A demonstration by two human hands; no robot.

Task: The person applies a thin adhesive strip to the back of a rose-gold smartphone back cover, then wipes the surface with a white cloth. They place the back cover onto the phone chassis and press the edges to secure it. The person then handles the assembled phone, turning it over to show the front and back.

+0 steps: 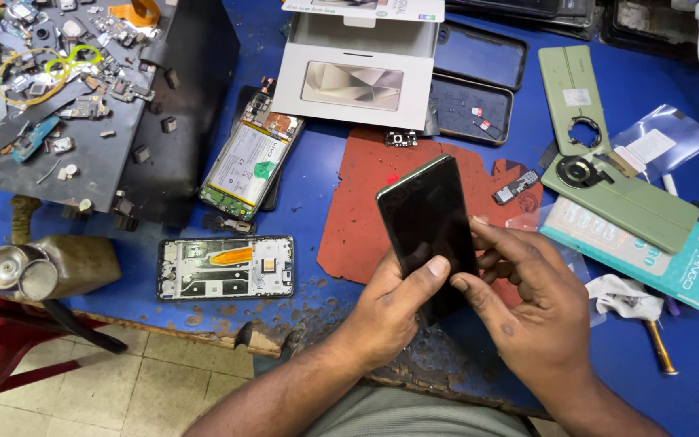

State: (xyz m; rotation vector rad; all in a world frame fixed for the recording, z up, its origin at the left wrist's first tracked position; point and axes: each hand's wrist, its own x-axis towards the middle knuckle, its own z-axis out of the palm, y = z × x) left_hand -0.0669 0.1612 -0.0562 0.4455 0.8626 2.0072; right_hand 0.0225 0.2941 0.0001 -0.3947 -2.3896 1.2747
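1. A black smartphone [428,226] was held above the red work mat [357,218], screen up and dark, tilted with its top end away from the person.
2. The left hand [390,311] was closed around the lower end of the smartphone, its thumb laid across the glass near the bottom edge.
3. The right hand [527,303] was closed against the right edge of the smartphone, fingers curled behind it and thumb tip touching the lower screen just beside the left thumb.
4. An opened phone chassis with exposed battery [246,166] was laid left of the red work mat, on the blue table [317,174].
5. A bare phone frame with an orange flex cable [226,268] was laid left of the mat, nearer the table's front edge.
6. An open white box [357,69] was placed beyond the mat's far edge.
7. Two green back covers [608,182] were laid right of the mat.
8. A grey tray of loose parts [58,105] was located well left of the mat.
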